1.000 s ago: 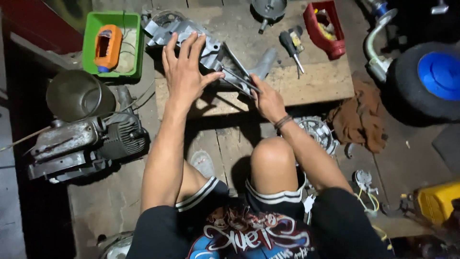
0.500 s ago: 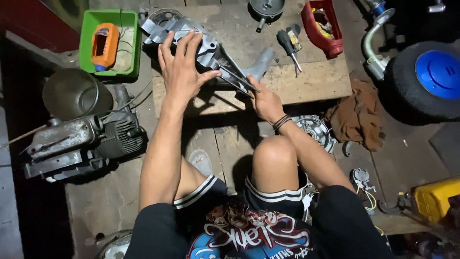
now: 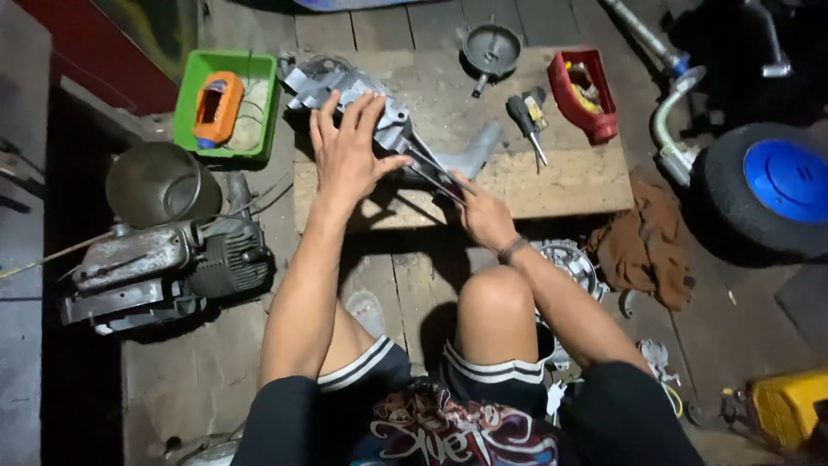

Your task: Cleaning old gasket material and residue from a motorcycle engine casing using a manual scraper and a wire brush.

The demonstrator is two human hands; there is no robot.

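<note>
My left hand point(image 3: 349, 155) lies flat, fingers spread, on a grey metal engine casing point(image 3: 345, 91) that rests on a wooden board point(image 3: 561, 185). My right hand point(image 3: 483, 216) grips the handles of long pliers point(image 3: 431, 168) whose jaws reach into the casing just below my left palm. A grey curved metal part point(image 3: 474, 155) lies on the board beside the pliers.
A green tray point(image 3: 263, 73) with an orange tool stands at the left. A small engine point(image 3: 164, 267) and a metal bowl point(image 3: 159, 185) lie to the left. A screwdriver point(image 3: 526, 121), a red tray point(image 3: 586, 95), a brown rag point(image 3: 642, 237) and a blue-hubbed wheel point(image 3: 776, 185) are at the right.
The view shifted a little; both hands stay on the casing and the pliers, with the left hand's fingers slightly rearranged.
</note>
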